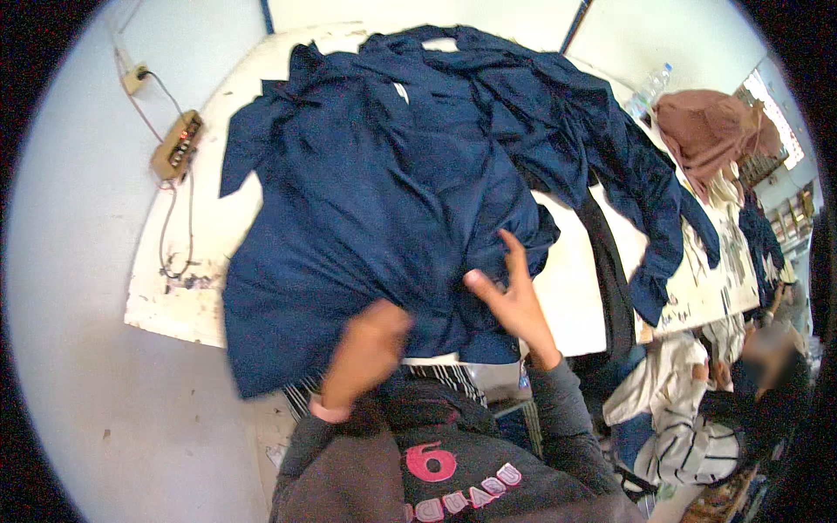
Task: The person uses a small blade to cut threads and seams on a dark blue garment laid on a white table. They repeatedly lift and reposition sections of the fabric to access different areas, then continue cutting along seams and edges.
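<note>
A dark navy garment (375, 200) lies spread and wrinkled over the white table, its lower edge hanging past the near side on the left. My left hand (366, 349) is over its near edge, smeared by motion, so its fingers do not show clearly. Further right, my right hand (521, 305) is open at the garment's right part, thumb and fingers spread apart. Whether that hand presses on the cloth, I cannot tell. More navy cloth with a sleeve (654, 227) stretches across the table's right side.
A power strip (177, 146) with a cord sits by the wall at the left of the white table (571, 288). Toward the back right are a clear plastic bottle (652, 87) and a brown cloth heap (706, 131). Another person (697, 418) is at the lower right, near the table.
</note>
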The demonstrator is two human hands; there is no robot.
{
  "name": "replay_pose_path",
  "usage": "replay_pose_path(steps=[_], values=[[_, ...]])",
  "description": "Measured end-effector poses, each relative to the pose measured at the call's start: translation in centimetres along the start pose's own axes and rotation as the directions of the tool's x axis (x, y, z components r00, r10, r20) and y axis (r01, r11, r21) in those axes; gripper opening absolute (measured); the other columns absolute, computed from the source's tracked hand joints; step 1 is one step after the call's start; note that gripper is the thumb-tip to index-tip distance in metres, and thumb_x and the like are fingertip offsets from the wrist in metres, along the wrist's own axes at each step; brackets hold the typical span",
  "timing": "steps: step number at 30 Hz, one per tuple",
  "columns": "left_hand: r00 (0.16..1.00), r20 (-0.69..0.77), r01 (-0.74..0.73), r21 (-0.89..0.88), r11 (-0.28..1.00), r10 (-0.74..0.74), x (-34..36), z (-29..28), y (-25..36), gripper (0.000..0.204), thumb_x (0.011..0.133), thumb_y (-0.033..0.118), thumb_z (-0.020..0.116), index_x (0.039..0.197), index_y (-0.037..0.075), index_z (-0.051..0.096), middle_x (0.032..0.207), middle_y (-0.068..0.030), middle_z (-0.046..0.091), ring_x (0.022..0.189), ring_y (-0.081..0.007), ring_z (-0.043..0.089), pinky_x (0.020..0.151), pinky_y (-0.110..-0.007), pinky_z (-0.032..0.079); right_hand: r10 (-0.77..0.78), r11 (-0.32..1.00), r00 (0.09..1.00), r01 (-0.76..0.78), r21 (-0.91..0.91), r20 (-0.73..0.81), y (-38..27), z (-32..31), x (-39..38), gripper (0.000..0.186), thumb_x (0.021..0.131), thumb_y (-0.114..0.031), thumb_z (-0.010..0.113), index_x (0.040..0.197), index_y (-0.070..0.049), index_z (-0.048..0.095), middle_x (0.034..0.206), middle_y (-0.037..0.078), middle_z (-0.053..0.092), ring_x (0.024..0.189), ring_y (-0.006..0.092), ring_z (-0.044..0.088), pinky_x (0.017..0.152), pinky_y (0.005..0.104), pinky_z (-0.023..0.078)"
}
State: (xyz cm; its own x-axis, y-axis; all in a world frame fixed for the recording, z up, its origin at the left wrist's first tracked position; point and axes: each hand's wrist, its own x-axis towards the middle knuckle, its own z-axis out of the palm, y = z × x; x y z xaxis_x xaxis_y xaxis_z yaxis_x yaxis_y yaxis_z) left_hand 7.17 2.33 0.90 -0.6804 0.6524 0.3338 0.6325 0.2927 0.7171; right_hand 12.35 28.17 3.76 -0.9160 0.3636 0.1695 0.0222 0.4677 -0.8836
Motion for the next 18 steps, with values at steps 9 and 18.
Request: replay_pose_path(steps=[9,18], values=[[0.69,0.661,0.115,-0.502,0.857,0.294,-2.7,-2.3,3.7,0.052,0.106,0.029,0.056,0.151,0.007,0.045,0.145,-0.0148,0.058,0.126,-0.0304,0.061,0.107,-0.04,0.047,-0.057,0.681,0.912,0.333,-0.652,0.405,-1.2,1.2,-0.7,0.059,0.075,-0.02,0.076,0.132,-0.021,0.06,0.129,0.026,0.06,0.085,0.0428,0.071,0.072,0.0485,0.06],[0.829,0.554,0.367,-0.639,0.676,0.073,-2.5,-10.0,0.9,0.058,0.102,0.013,0.064,0.154,0.005,0.04,0.142,-0.0154,0.059,0.117,-0.0203,0.063,0.099,-0.036,0.051,0.651,0.661,0.078,0.432,-0.614,0.755,3.0,-10.0,-12.8,0.038,0.086,-0.036,0.07,0.113,-0.009,0.073,0.108,0.019,0.074,0.101,0.0381,0.071,0.085,0.0512,0.058]])
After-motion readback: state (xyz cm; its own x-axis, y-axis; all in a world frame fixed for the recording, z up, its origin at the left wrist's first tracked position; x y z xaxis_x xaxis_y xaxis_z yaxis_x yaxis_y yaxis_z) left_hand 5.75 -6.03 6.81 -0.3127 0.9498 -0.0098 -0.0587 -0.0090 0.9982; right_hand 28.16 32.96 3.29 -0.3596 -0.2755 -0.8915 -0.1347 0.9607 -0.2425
